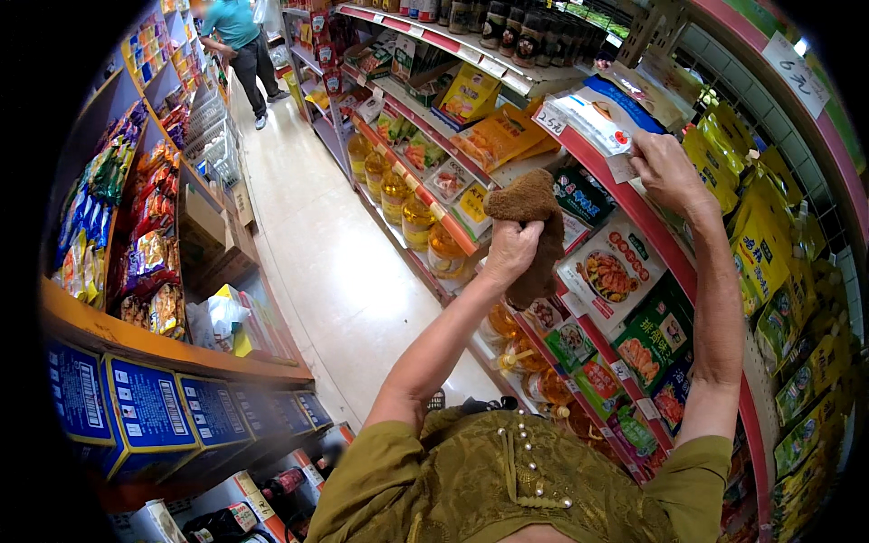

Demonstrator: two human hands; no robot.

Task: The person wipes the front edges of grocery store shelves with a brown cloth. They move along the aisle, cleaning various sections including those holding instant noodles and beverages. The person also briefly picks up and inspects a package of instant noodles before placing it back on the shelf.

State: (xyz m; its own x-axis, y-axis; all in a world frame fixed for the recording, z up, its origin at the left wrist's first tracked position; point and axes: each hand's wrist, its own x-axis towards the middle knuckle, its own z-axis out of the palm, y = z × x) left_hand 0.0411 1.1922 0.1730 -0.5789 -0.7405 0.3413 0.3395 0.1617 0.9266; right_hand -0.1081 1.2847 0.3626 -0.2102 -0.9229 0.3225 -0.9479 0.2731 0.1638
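Note:
My left hand (pixel 516 251) is closed around a brown terry cloth (pixel 533 197), which bunches above the fist and hangs down beside it. It is held in front of the shelf edge. Higher up and to the right, my right hand (pixel 669 170) grips the lower edge of a white and blue plastic packet (pixel 594 119) on the upper shelf. A small pale tag (pixel 621 167) sticks out below those fingers. At the packet's left corner is a handwritten price card (pixel 550 121). My right thumb is partly hidden.
Seasoning packets (pixel 611 265) fill the lower shelves, with oil bottles (pixel 417 220) beneath. Yellow bags (pixel 760 251) hang at the right; dark jars (pixel 519 37) line the top. Across the aisle floor (pixel 346 271) are snack shelves (pixel 146 224) and blue boxes (pixel 153 407). A person (pixel 237 47) stands farther off.

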